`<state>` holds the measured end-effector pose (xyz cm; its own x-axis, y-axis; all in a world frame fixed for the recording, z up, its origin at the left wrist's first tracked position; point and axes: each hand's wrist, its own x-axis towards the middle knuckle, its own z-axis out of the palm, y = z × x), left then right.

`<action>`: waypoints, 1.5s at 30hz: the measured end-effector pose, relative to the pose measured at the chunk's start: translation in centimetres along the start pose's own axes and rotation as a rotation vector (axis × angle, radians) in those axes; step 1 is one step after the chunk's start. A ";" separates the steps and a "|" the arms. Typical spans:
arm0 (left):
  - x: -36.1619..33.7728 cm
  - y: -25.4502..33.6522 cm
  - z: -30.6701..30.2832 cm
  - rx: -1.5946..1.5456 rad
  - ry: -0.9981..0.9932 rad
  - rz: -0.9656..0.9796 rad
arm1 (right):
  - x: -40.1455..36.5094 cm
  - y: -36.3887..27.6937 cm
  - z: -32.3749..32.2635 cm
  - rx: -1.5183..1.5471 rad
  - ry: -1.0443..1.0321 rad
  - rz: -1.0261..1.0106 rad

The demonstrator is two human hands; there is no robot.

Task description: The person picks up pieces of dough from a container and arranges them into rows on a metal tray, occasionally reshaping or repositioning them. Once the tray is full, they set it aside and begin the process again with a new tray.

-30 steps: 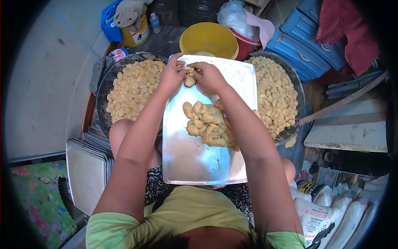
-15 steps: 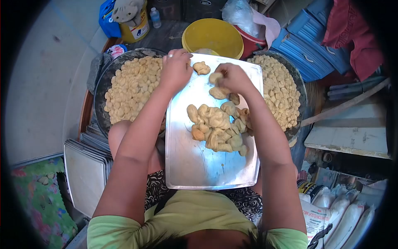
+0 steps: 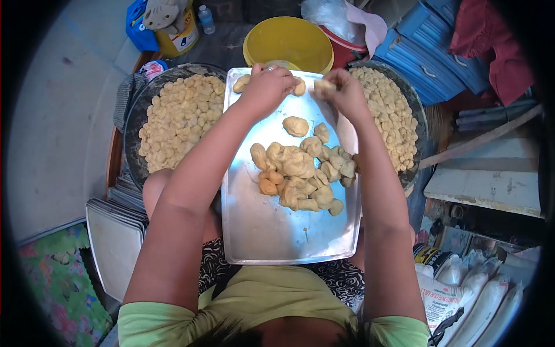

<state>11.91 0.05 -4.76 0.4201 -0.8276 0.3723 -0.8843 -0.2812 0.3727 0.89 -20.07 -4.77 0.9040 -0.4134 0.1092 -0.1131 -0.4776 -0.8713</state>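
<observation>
A metal tray (image 3: 260, 231) rests across my lap with a heap of pale dough pieces (image 3: 292, 162) in its middle. My left hand (image 3: 269, 92) is over the tray's far end, its fingers closed around a small dough lump (image 3: 299, 87). Left of that hand, another dough piece (image 3: 241, 83) lies near the far rim. My right hand (image 3: 348, 97) pinches a bit of dough (image 3: 325, 85) just above the tray's far right corner. A single rounded lump (image 3: 295, 126) lies between the heap and my hands.
Large round dark pans full of small dough pieces stand at left (image 3: 179, 121) and right (image 3: 390, 113). Behind the tray is a yellow tub (image 3: 289, 43). Stacked trays (image 3: 115, 240) lean at left; blue crates (image 3: 428, 55) and filled plastic bags (image 3: 474, 295) are at right.
My left hand has shifted right along the far rim to a dough lump. My right hand has moved right and up, carrying dough. The rounded lump near the heap is uncovered.
</observation>
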 end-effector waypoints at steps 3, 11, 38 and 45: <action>0.4 0.5 -0.1 0.053 -0.077 -0.016 | -1.0 -2.1 1.1 -0.181 0.106 -0.038; 1.2 1.3 -0.3 0.014 -0.114 -0.078 | -6.5 -5.1 2.4 -0.426 -0.472 -0.324; -10.2 0.4 -5.3 -0.209 0.035 -0.364 | -4.4 -6.9 6.7 -0.380 -0.248 -0.157; -8.4 0.3 -4.4 0.030 0.187 -0.145 | -5.3 -6.4 3.8 -0.389 -0.205 -0.035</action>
<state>9.05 9.03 -4.00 0.5708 -0.6741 0.4687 -0.8166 -0.4068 0.4094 -1.61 -11.83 -1.60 0.9686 -0.2485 0.0040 -0.1926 -0.7607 -0.6198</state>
